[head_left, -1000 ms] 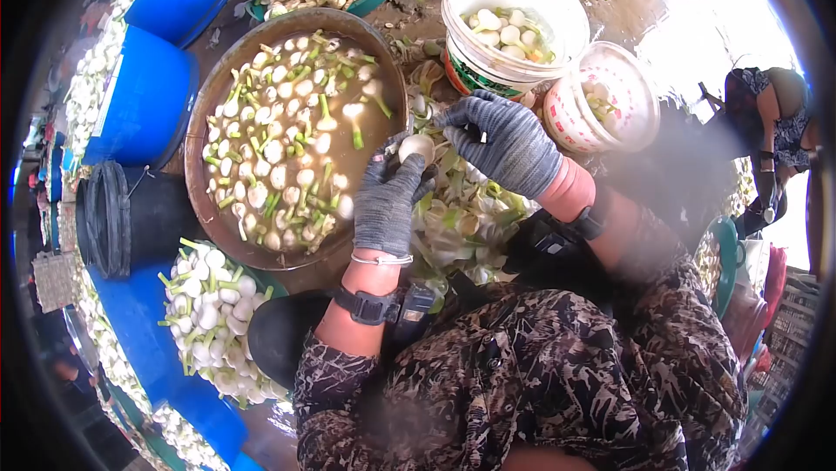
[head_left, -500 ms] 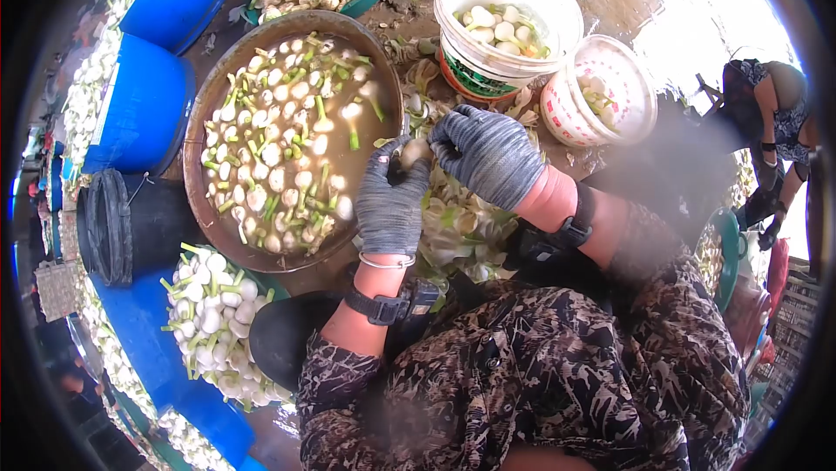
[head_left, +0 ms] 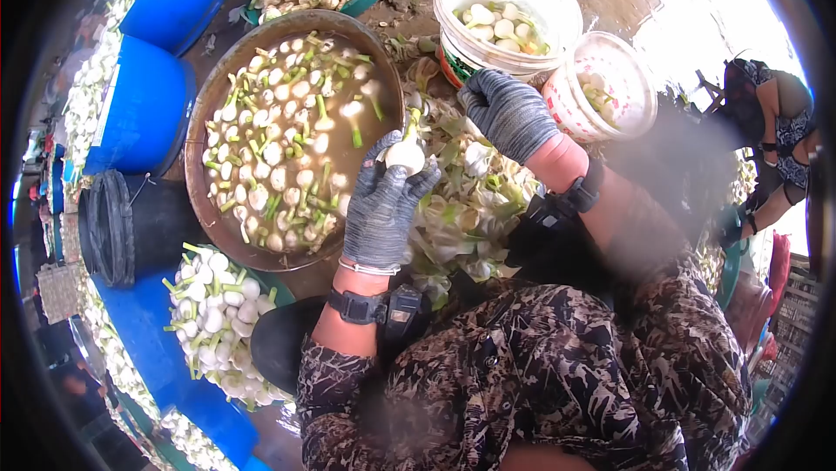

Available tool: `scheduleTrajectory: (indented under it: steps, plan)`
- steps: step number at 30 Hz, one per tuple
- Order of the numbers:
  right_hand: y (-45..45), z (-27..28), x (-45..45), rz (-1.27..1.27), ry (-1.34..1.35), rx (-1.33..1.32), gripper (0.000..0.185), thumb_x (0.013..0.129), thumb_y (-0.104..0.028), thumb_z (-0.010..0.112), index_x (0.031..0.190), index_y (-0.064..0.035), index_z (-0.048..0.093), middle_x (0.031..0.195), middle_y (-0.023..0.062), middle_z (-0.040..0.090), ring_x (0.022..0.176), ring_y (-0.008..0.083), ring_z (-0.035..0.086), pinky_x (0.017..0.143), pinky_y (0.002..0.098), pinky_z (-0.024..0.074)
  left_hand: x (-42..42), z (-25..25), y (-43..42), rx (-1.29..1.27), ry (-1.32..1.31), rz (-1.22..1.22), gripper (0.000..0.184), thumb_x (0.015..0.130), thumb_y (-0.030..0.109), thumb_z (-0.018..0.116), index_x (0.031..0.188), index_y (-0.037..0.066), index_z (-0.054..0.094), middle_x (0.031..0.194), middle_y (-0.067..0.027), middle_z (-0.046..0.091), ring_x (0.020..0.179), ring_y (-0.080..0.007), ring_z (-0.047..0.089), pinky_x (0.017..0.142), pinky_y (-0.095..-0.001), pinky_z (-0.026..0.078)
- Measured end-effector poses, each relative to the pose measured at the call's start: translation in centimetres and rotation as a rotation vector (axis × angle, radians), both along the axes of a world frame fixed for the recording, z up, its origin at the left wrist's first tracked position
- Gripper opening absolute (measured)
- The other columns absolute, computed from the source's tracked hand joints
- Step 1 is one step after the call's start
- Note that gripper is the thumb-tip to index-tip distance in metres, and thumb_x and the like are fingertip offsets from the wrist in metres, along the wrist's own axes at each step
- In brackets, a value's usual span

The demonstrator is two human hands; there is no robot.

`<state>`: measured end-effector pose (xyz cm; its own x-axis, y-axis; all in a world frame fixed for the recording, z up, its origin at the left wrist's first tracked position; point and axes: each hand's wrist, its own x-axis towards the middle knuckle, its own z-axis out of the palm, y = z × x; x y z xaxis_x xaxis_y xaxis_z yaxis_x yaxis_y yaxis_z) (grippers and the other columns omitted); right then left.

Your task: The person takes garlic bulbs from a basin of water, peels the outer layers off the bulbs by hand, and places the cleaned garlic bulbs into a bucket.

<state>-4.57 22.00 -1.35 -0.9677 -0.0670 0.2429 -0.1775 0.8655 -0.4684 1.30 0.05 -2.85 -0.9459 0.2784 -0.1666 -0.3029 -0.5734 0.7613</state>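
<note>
Round, white bulb (head_left: 406, 157) with green stem (head_left: 414, 117)

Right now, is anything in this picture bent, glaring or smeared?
In the head view, the scene curves toward rounded, blackened edges; in the head view, the floor at upper right glares nearly white; in the head view, a hazy smudge, perhaps on the lens, blurs part of the right forearm, while the pale bulb in the left hand looks fairly clear.
</note>
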Motion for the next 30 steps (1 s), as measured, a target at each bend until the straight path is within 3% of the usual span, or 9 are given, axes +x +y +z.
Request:
scheduleTrajectory:
  steps: [3, 8, 11, 16, 22, 25, 26, 29, 30]
  plan:
    - [-1.1, 1.6, 0.5, 0.097, 0.179, -0.246, 0.012, 0.086, -0.015, 0.061, 0.09, -0.0057, 0.067, 0.083, 0.016, 0.065, 0.079, 0.0355, 0.063, 0.07, 0.0445, 0.0507, -0.1, 0.3, -0.1, 0.059, -0.01, -0.028, 0.039, 0.098, 0.015, 0.053, 0.135, 0.005, 0.044, 0.121, -0.0106, 0.053, 0.108, -0.0231, 0.057, 0.096, -0.0436, 0.051]
    - [-2.4, 3.9, 2.1, 0.497, 0.269, -0.183, 0.015, 0.081, -0.014, 0.069, 0.094, -0.006, 0.066, 0.083, 0.0109, 0.062, 0.084, 0.0306, 0.061, 0.078, 0.0402, 0.0497, -0.4, -0.5, -0.5, 0.116, -0.078, -0.062, 0.046, 0.095, 0.022, 0.059, 0.136, 0.004, 0.044, 0.125, -0.0111, 0.051, 0.11, -0.024, 0.055, 0.094, -0.046, 0.051]
    - [-2.5, 3.1, 2.4, 0.49, 0.196, -0.124, 0.013, 0.08, -0.016, 0.069, 0.089, -0.0067, 0.065, 0.08, 0.011, 0.06, 0.078, 0.0316, 0.059, 0.073, 0.0413, 0.0485, -0.6, -0.2, 0.0, 0.179, -0.061, -0.129, 0.054, 0.094, 0.03, 0.061, 0.136, 0.002, 0.043, 0.125, -0.0124, 0.052, 0.113, -0.0248, 0.054, 0.096, -0.0477, 0.05]
    - [-2.6, 3.1, 3.0, 0.44, 0.184, -0.12, 0.012, 0.079, -0.015, 0.069, 0.085, -0.0066, 0.063, 0.076, 0.0114, 0.059, 0.073, 0.0319, 0.058, 0.068, 0.0419, 0.0483, -0.5, 0.5, 0.7, 0.007, 0.024, -0.184, 0.053, 0.099, 0.034, 0.051, 0.139, 0.001, 0.039, 0.129, -0.0118, 0.053, 0.116, -0.0196, 0.053, 0.095, -0.0351, 0.05]
    - [-2.3, 2.8, 3.1, 0.315, -0.316, -0.428, 0.015, 0.086, -0.015, 0.066, 0.092, -0.0015, 0.063, 0.081, 0.0166, 0.065, 0.072, 0.0307, 0.064, 0.068, 0.0366, 0.0511, -0.5, 0.3, -0.5, -0.145, 0.131, -0.291, 0.053, 0.1, 0.033, 0.051, 0.14, 0.001, 0.039, 0.12, -0.0082, 0.057, 0.105, -0.0175, 0.058, 0.086, -0.031, 0.051]
    - [-2.0, 3.1, 3.5, 0.358, -0.07, -0.399, 0.018, 0.085, -0.016, 0.069, 0.095, -0.0022, 0.064, 0.082, 0.0159, 0.066, 0.075, 0.0304, 0.065, 0.069, 0.0371, 0.0515, -0.4, 0.5, 0.4, -0.095, -0.066, -0.131, 0.055, 0.096, 0.038, 0.057, 0.135, 0.001, 0.045, 0.115, -0.0067, 0.057, 0.098, -0.0144, 0.058, 0.086, -0.0288, 0.05]
    - [-2.0, 3.2, 3.5, 0.375, 0.032, -0.425, 0.02, 0.085, -0.026, 0.068, 0.091, -0.0064, 0.065, 0.083, 0.0151, 0.065, 0.077, 0.0345, 0.064, 0.068, 0.0414, 0.0513, -0.5, 0.4, 0.4, -0.075, -0.13, -0.073, 0.056, 0.095, 0.04, 0.059, 0.134, 0.001, 0.047, 0.113, -0.0062, 0.058, 0.096, -0.0134, 0.058, 0.086, -0.0281, 0.05]
    - [-2.2, 4.5, 4.2, 0.387, 0.098, -0.35, 0.021, 0.084, -0.027, 0.069, 0.093, -0.0075, 0.066, 0.085, 0.0137, 0.065, 0.078, 0.0338, 0.064, 0.069, 0.0412, 0.0516, -0.7, -0.4, -0.1, -0.823, 0.486, -0.148, 0.043, 0.098, 0.026, 0.055, 0.131, 0.0, 0.047, 0.114, -0.0064, 0.057, 0.1, -0.0146, 0.059, 0.082, -0.0277, 0.052]
    - [-2.4, 4.7, 4.4, 0.36, 0.082, -0.303, 0.022, 0.083, -0.028, 0.069, 0.093, -0.0076, 0.066, 0.084, 0.0136, 0.065, 0.078, 0.0333, 0.064, 0.069, 0.0411, 0.0517, -0.6, 0.0, 0.2, -0.62, 0.288, -0.129, 0.043, 0.098, 0.028, 0.056, 0.129, 0.0, 0.048, 0.115, -0.0074, 0.057, 0.101, -0.0153, 0.058, 0.083, -0.0286, 0.053]
